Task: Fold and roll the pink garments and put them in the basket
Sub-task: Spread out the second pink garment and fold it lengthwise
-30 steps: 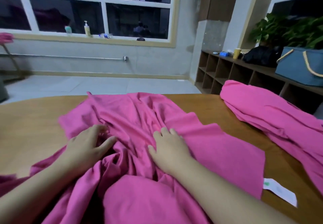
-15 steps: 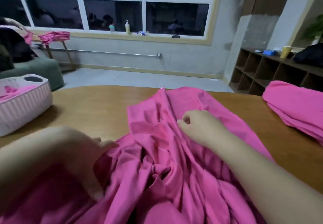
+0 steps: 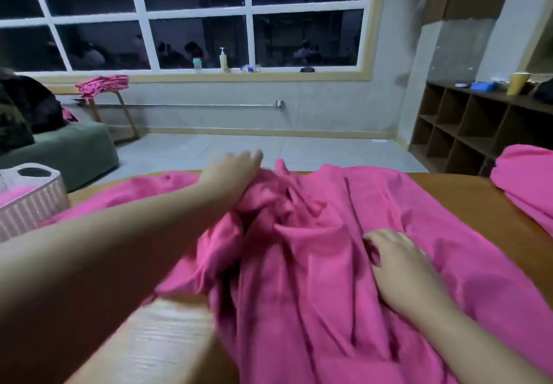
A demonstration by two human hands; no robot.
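Note:
A large pink garment (image 3: pixel 314 264) lies crumpled across the wooden table (image 3: pixel 466 195). My left hand (image 3: pixel 233 171) reaches forward over a bunched fold near the table's far edge; it is blurred and its fingers look stretched out. My right hand (image 3: pixel 401 264) rests palm down on the cloth at the right, fingertips slightly bent into the fabric. A pink-and-white woven basket (image 3: pixel 36 204) stands at the table's left edge with pink cloth inside. A second pink garment (image 3: pixel 526 180) lies folded at the right edge.
Beyond the table are a tiled floor, a green seat (image 3: pixel 68 150) at the left, a stool (image 3: pixel 103 87) with pink cloth on it, and open wooden shelves (image 3: pixel 466 126) at the right. Bare table wood (image 3: pixel 161 338) shows in front of me at the lower left.
My left hand went from near my body out to the far bunch of cloth. My right hand drew back and lies lower on the garment. The view has swung left, showing the basket.

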